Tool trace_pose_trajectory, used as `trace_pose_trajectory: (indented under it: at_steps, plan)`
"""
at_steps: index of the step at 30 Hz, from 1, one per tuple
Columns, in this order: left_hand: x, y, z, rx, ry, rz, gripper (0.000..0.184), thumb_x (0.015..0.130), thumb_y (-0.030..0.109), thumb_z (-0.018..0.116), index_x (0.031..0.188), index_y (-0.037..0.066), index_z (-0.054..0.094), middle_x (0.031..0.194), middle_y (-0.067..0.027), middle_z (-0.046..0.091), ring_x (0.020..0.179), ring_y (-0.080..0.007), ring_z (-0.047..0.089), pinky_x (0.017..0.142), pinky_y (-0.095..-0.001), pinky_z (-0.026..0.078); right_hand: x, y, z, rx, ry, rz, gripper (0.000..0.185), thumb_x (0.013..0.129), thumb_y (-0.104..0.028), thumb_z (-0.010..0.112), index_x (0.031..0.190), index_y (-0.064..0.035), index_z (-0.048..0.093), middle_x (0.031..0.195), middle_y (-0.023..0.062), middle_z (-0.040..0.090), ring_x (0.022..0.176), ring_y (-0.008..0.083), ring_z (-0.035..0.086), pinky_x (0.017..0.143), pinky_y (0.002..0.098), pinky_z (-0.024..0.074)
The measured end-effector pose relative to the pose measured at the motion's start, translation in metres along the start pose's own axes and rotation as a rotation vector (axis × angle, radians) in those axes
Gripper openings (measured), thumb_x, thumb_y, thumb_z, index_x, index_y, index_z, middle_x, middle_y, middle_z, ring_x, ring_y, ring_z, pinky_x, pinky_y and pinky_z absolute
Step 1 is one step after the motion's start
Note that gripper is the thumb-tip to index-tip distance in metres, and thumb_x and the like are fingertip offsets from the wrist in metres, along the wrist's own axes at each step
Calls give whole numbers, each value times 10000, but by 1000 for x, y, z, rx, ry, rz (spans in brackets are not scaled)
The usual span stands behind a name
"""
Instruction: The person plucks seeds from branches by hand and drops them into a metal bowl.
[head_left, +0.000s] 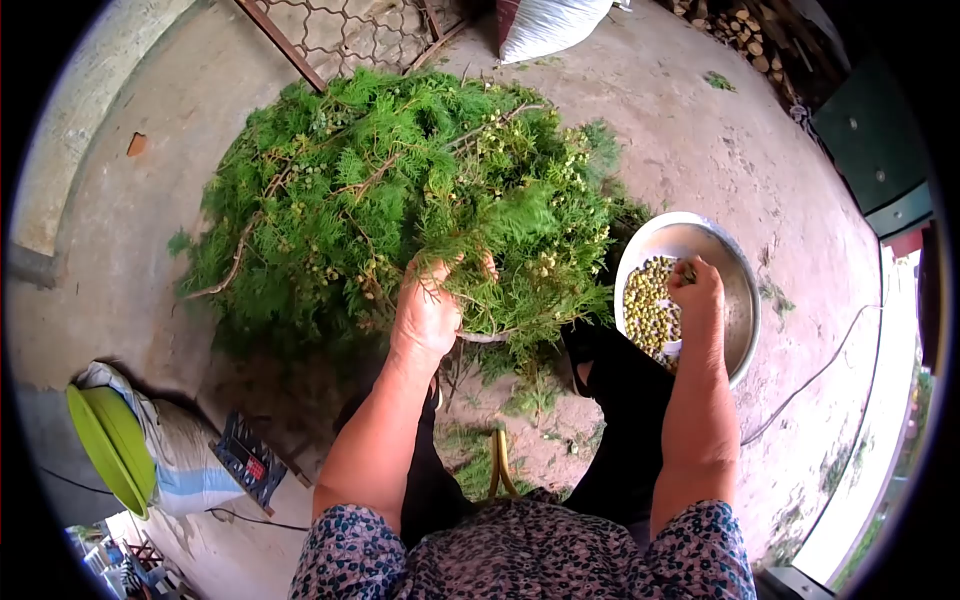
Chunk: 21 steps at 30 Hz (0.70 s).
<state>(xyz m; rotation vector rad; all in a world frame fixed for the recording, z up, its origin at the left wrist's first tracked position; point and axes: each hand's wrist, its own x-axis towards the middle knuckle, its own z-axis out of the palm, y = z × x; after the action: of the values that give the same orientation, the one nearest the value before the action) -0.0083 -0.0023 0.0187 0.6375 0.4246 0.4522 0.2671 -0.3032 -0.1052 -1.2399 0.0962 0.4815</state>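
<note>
A big heap of green conifer branches (330,190), with small pale cones among the foliage, lies in front of me. My left hand (432,305) is closed around a leafy conifer sprig (500,235) at the near side of the heap. To the right stands a round metal bowl (742,300) holding many small yellow-green cones (648,305). Over this bowl my right hand (697,285) is closed, its fingers bunched together around small greenish cones that are only partly visible.
A white sack (550,28) and stacked firewood (750,35) stand at the back. A lime-green basin (108,450) leans by another sack (190,450) and a dark crate (250,460) at left. A thin cable (820,370) crosses the concrete floor at right.
</note>
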Motion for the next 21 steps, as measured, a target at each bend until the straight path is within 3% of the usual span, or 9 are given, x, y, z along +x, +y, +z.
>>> trace_pose_trajectory:
  at_steps: [3, 4, 6, 10, 12, 14, 17, 18, 21]
  plan:
    - [-2, 5, 9, 26, -31, 73, 264, 812, 191, 540, 988, -6, 529, 848, -134, 595, 753, -235, 583, 728, -382, 495, 13, 20, -64, -31, 274, -116, 272, 702, -110, 651, 897, 65, 578, 819, 102, 594, 738, 175, 549, 568, 281, 497]
    - [-2, 5, 7, 6, -13, 82, 287, 817, 194, 543, 1026, -1, 519, 879, -139, 602, 751, -242, 597, 696, -381, 514, 3, 4, -63, -989, 339, -92, 413, 726, -221, 656, 1026, 31, 525, 976, 159, 545, 869, 209, 536, 683, 310, 490]
    - [2, 6, 2, 11, -1, 89, 279, 832, 222, 528, 1015, 12, 514, 837, -121, 595, 711, -221, 571, 693, -383, 491, 0, -17, -57, -1905, 402, 108, 676, 611, -358, 779, 1118, 4, 516, 1136, 226, 518, 1052, 220, 523, 828, 267, 458]
    - [-1, 8, 4, -51, -8, 56, 231, 857, 289, 499, 930, 70, 494, 750, -56, 515, 654, -171, 464, 643, -325, 420, -10, -29, -64, -1594, 520, 251, 615, 593, -351, 791, 1045, 1, 568, 1017, 211, 584, 973, 238, 568, 809, 276, 470]
    - [-2, 7, 6, -131, -12, 60, 297, 869, 376, 474, 916, 84, 492, 668, -41, 488, 590, -156, 418, 587, -316, 376, 5, -9, -86, -1571, 577, -25, 389, 631, -204, 719, 951, -10, 612, 907, 187, 615, 866, 272, 601, 766, 304, 480]
    - [-1, 10, 6, -88, -19, 46, 325, 867, 400, 471, 914, 80, 497, 625, -35, 477, 573, -155, 415, 584, -319, 377, -36, -32, -26, -1637, 451, -490, 171, 635, -52, 615, 799, -5, 631, 804, 177, 625, 775, 312, 615, 707, 337, 483]
    - [-2, 9, 13, -71, 73, 41, 412, 855, 451, 470, 899, 46, 528, 513, -17, 460, 509, -143, 433, 559, -313, 398, -21, -32, 36, -55, 176, -28, 137, 801, -68, 543, 884, 38, 565, 860, 160, 611, 768, 250, 609, 701, 322, 499]
    - [-2, 9, 12, -56, 72, 24, 422, 857, 443, 469, 890, 29, 541, 517, -17, 476, 492, -136, 447, 550, -310, 413, -42, -35, 69, -72, -40, -107, 316, 840, -146, 516, 1068, 70, 479, 955, 152, 574, 850, 251, 588, 750, 327, 496]
    - [-6, 7, 14, -33, 85, 5, 425, 859, 419, 475, 873, 3, 563, 522, -20, 507, 447, -124, 465, 539, -307, 441, -77, -18, 147, -618, -479, -26, 257, 842, -183, 535, 985, 26, 574, 833, 83, 604, 747, 166, 596, 694, 279, 494]
